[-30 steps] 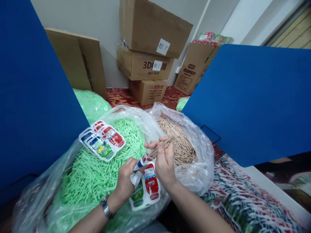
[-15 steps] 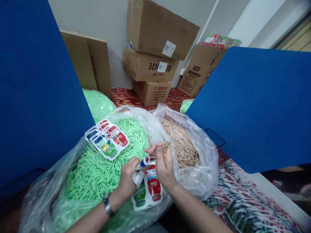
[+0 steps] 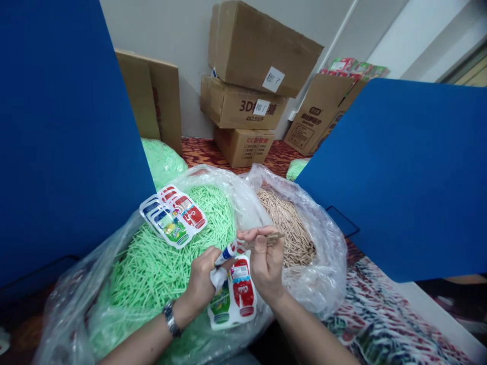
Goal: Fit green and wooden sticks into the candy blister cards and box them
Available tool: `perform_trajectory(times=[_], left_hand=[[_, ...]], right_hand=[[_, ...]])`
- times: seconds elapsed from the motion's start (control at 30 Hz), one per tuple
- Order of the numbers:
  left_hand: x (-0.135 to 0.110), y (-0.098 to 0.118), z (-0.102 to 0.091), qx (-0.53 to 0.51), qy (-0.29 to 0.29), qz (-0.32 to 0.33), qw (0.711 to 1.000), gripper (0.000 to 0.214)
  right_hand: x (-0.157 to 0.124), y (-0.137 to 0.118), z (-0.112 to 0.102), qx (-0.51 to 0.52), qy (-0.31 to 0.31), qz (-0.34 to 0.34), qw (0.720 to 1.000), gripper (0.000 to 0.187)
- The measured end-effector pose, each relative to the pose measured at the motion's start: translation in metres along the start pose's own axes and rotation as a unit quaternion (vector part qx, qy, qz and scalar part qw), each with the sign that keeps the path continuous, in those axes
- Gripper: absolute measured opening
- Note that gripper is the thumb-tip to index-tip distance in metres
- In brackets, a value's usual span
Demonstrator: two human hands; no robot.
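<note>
A printed pouch (image 3: 225,255) is pinched in the grip of the left hand (image 3: 203,274), near the Cola packet (image 3: 243,289); thin brown sticks (image 3: 275,236) are pinched by the right hand (image 3: 267,261), beside this pouch.

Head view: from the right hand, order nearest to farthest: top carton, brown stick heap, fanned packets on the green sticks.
1. Brown stick heap: just beyond the right hand, slightly right, in a clear bag.
2. Fanned packets: to the hand's left, on the green sticks.
3. Top carton: far back, top of the stack.
</note>
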State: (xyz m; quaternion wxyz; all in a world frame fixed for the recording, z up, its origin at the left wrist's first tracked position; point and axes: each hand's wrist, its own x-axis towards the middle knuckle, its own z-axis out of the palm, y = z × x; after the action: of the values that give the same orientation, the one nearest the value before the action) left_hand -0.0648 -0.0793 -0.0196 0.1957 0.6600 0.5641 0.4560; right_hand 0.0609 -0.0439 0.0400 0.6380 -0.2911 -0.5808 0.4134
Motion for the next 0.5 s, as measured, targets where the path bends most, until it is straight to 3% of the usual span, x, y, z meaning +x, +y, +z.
perform_trajectory(times=[0.2,0.37,0.5], left_hand=[[0.000,-0.003,-0.002,0.000,0.008,0.028,1.000,0.018],[0.005,0.004,-0.011,-0.050,0.004,0.026,0.998,0.012],[0.006,0.003,-0.014,-0.096,0.013,0.005,0.995,0.013]], right_hand=[[0.001,-0.002,0.000,-0.071,-0.005,0.026,0.997,0.012],[0.000,0.006,-0.006,-0.100,-0.109,0.094,0.985,0.029],[0.005,0.008,-0.012,-0.093,-0.110,0.033,0.989,0.048]])
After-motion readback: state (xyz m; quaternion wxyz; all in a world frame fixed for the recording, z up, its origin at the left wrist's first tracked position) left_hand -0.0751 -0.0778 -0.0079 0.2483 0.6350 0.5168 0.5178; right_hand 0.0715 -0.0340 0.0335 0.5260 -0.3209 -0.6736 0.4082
